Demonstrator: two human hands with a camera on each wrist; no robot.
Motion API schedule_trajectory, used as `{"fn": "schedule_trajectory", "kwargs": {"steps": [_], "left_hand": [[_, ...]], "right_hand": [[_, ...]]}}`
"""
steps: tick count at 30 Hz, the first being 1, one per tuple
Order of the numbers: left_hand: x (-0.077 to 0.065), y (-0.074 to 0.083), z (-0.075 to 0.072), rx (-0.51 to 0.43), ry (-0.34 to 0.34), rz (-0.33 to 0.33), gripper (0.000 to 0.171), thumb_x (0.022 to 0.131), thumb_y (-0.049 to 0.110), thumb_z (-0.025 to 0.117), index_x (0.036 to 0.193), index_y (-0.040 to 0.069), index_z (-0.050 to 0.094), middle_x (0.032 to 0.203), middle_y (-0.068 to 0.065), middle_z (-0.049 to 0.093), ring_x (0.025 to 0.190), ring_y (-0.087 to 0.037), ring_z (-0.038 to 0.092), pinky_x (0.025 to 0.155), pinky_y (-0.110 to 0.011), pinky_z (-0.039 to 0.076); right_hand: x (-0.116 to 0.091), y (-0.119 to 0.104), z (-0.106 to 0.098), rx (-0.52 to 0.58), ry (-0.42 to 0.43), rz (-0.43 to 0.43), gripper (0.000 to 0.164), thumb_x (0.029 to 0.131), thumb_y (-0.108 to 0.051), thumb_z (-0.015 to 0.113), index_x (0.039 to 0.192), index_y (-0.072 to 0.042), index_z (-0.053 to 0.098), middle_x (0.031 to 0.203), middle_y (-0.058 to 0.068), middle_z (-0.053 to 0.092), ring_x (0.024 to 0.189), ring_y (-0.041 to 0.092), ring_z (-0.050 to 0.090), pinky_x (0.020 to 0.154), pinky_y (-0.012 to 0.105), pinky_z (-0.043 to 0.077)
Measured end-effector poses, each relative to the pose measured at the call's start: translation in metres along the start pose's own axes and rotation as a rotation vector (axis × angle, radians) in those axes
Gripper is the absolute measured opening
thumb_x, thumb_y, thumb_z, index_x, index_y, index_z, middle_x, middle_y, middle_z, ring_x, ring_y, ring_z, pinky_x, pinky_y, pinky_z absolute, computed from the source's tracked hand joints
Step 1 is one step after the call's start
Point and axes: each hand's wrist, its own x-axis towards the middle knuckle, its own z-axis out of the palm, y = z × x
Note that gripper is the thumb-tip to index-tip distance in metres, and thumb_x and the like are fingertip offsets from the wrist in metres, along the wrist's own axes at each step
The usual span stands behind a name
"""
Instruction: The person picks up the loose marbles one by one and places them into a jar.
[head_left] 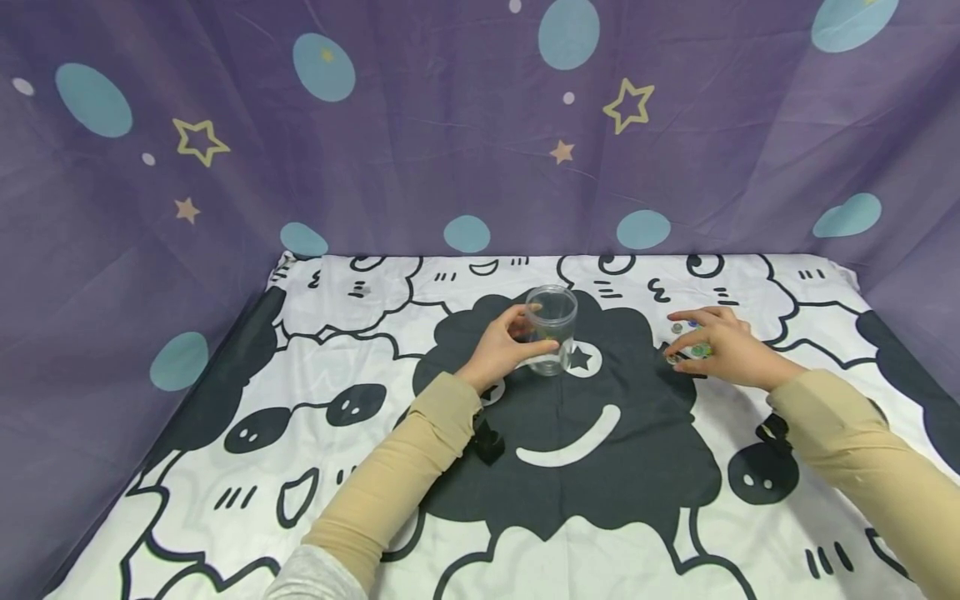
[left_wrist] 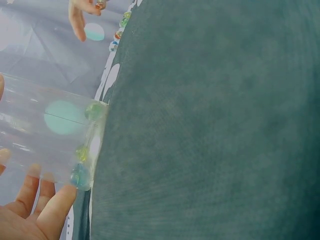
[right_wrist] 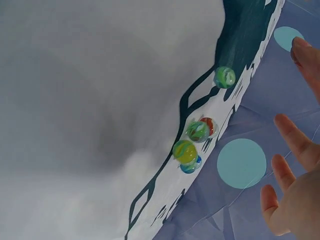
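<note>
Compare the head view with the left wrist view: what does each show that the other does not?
Only the head view shows the beige sleeves and the white smile printed on the cloth. Only the left wrist view clearly shows three marbles at the bottom of the cup. Both show the cup, left hand, right hand, loose marbles, cloth and curtain.

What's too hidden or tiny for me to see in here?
Head view: parts of some marbles, behind the right hand.
Same view: their swirls, too small.
Left wrist view: top of the cup, cut off by the left edge.
Right wrist view: part of that hand, cut off by the right edge.
</note>
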Motion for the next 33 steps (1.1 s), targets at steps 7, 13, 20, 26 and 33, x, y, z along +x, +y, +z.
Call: {"fn": "schedule_trajectory", "kwargs": {"steps": [7,13,20,26,33], "left_hand": [[-0.001,0.000,0.000,-0.006,0.000,0.000,0.063,0.081,0.026,0.077,0.137,0.027,0.047,0.125,-0.005,0.054,0.121,-0.023,0.051,0.100,-0.039,0.047],[0.000,0.000,0.000,0.002,0.005,0.021,0.062,0.080,0.031,0.077,0.136,0.027,0.048,0.123,-0.005,0.055,0.120,-0.024,0.052,0.099,-0.038,0.048],[-0.001,0.000,0.000,-0.012,0.005,0.013,0.061,0.080,0.028,0.077,0.135,0.027,0.049,0.123,-0.005,0.055,0.120,-0.023,0.051,0.100,-0.038,0.047],[0.000,0.000,0.000,-0.012,0.011,0.007,0.061,0.081,0.026,0.077,0.134,0.027,0.049,0.122,-0.004,0.055,0.120,-0.021,0.052,0.101,-0.038,0.047],[0.000,0.000,0.000,-0.017,0.007,0.008,0.061,0.081,0.025,0.077,0.135,0.026,0.049,0.122,-0.005,0.055,0.121,-0.023,0.051,0.101,-0.038,0.047]], "right_hand": [[0.005,-0.006,0.002,0.013,0.044,-0.052,0.017,0.077,-0.015,0.078,0.095,-0.012,0.076,0.132,0.023,0.049,0.118,0.047,0.031,0.079,0.057,0.028],[0.012,-0.011,0.006,0.018,0.062,-0.066,0.017,0.078,-0.015,0.078,0.094,-0.011,0.077,0.133,0.024,0.049,0.119,0.047,0.030,0.077,0.054,0.028],[0.018,-0.018,0.009,0.031,0.066,-0.070,0.018,0.077,-0.015,0.078,0.095,-0.010,0.076,0.132,0.023,0.049,0.120,0.048,0.029,0.081,0.059,0.027],[0.025,-0.024,0.006,0.042,0.076,-0.073,0.018,0.078,-0.014,0.078,0.096,-0.009,0.076,0.133,0.023,0.048,0.123,0.051,0.026,0.084,0.066,0.025],[0.030,-0.033,-0.003,0.029,0.097,-0.095,0.019,0.078,-0.013,0.078,0.097,-0.009,0.076,0.135,0.022,0.047,0.122,0.049,0.028,0.083,0.061,0.026]]}}
